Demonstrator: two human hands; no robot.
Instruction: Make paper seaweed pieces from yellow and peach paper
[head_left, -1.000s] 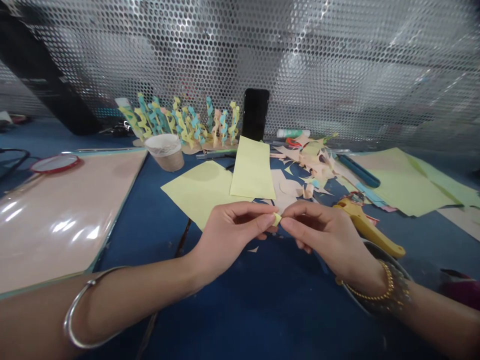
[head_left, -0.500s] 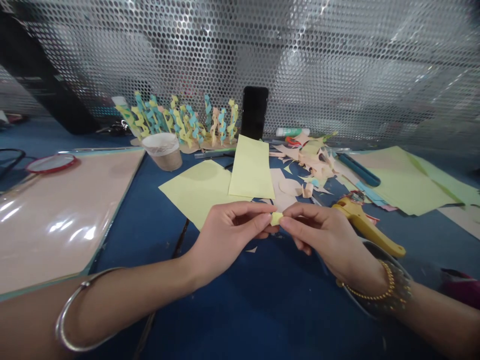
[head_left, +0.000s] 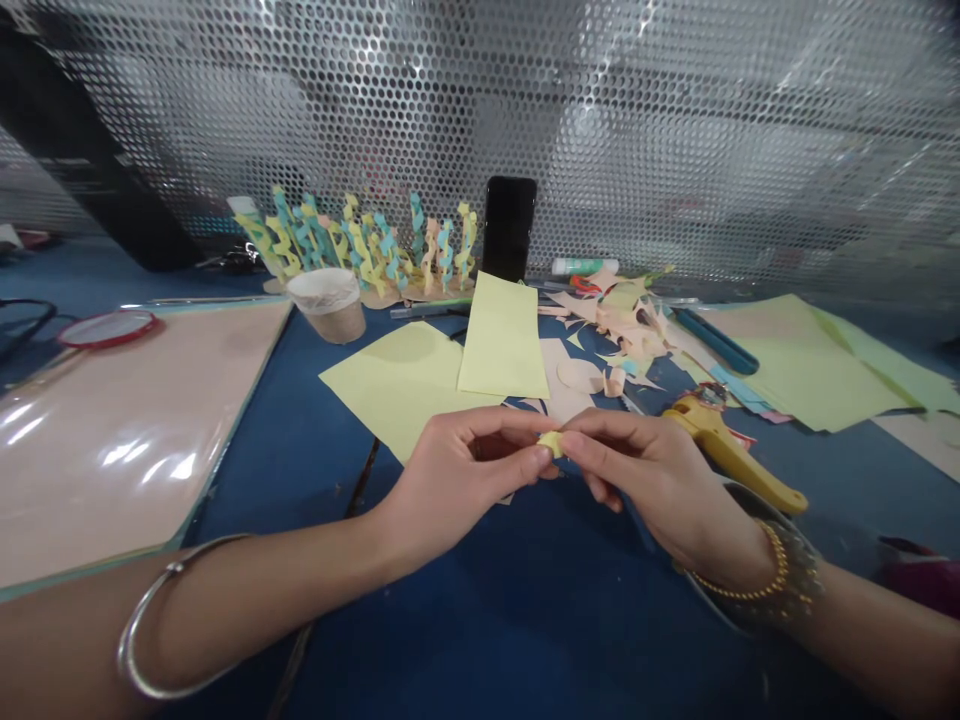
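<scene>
A small piece of yellow paper (head_left: 553,443) is pinched between the fingertips of both hands, above the blue table. My left hand (head_left: 469,460) grips it from the left with thumb and forefinger. From the other side my right hand (head_left: 637,460) holds it the same way. The fingers cover part of the piece, so its full shape is hard to make out. Just beyond my hands lie a yellow paper sheet (head_left: 390,375) and a narrower folded yellow sheet (head_left: 504,340).
Yellow and blue paper spirals (head_left: 375,245) stand behind a paper cup (head_left: 328,303). A black phone (head_left: 509,225) leans at the back. To the right are paper scraps (head_left: 630,325), a yellow-handled tool (head_left: 735,460) and a teal cutter (head_left: 716,340). Plastic-wrapped paper (head_left: 135,440) lies left.
The yellow piece has turned slightly between my fingertips and sits a little lower. My left fingers have shifted slightly around it. The view has moved only a little.
</scene>
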